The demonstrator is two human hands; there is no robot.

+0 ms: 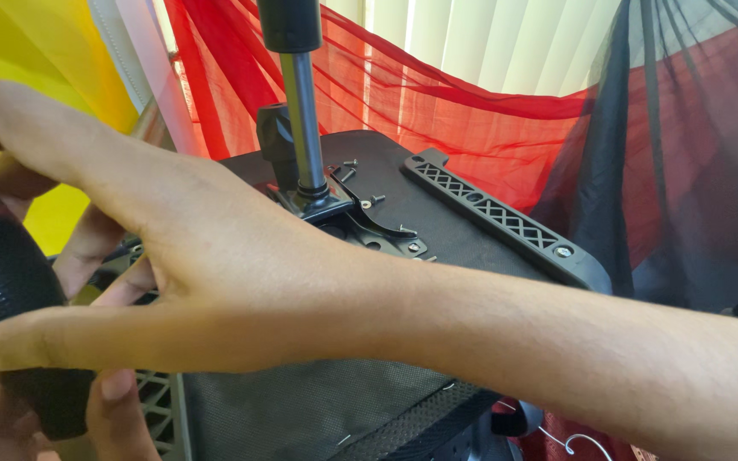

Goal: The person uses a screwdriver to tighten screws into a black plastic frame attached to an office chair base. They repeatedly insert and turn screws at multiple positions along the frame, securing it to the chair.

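A person's right hand (172,256) is reaching across the frame from 4 o'clock toward 9 o'clock, forearm stretched nearly level, back of the hand turned up to the head camera, thumb extended along the lower edge and fingers spread wide over a black textured armrest pad (2,290) at the far 9 o'clock side. The fingers are curling over the pad's top, pressing on it rather than closing tight. The left hand (10,418) is coming up from 7 o'clock beneath the pad, fingertips showing under and beside it, cupping the pad from below; how firmly it is closing cannot be told. The pad is sitting at the left edge, its long axis running roughly from 11 o'clock down to 6 o'clock, its rounded end low. Behind the hands, an upturned black chair seat (437,222) is lying flat, its metal gas-lift column (302,111) rising toward 12 o'clock from the mounting plate (360,222). A black ribbed bracket (497,218) is running diagonally from 12 toward 4 o'clock along the seat's edge, with red sheer fabric (437,102) draped behind.
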